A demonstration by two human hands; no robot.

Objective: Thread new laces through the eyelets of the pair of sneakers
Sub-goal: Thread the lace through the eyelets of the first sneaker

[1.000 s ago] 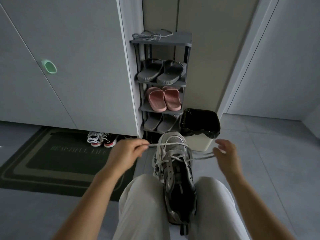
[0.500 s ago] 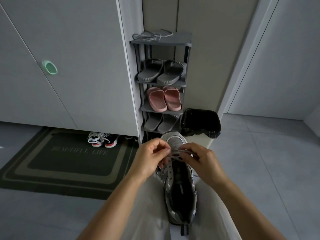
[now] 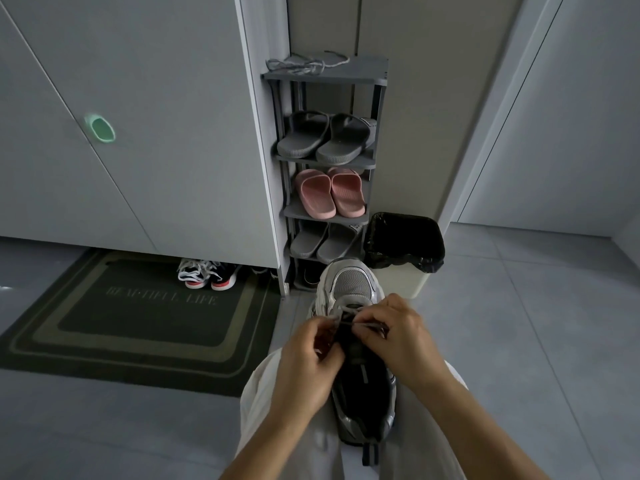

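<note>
1. Sneaker (image 3: pixel 353 289) lacing is being worked at the eyelet rows nearest the toe, where a pale lace (image 3: pixel 341 315) is pinched from both sides.
2. The left hand (image 3: pixel 308 355) is curled, with one strand of the lace nipped between thumb and fingertips just left of the tongue.
3. The right hand (image 3: pixel 398 337) is likewise closed on the lace, and a short stretch is held across the throat of the shoe toward the left hand. Which eyelet is being entered is hidden by the fingers.
4. The sneaker is held in the lap between pale trousers (image 3: pixel 263 393), toe pointing far and heel near.
5. Only the rows by the toe are seen crossed. Nearer the heel the tongue shows dark with no lace over it, so most of this shoe is judged to be left undone.
6. The second shoe of the pair cannot be identified. A dark pair with red soles (image 3: pixel 206 273) is seen under the cupboard on the far left, beside the doormat (image 3: pixel 138 306).
7. A loose grey lace (image 3: pixel 304 64) lies on top of the shoe rack (image 3: pixel 367 79), far beyond the hands. Whether it is new or discarded cannot be told.
8. Overall, the task is judged to be at an early stage.
</note>
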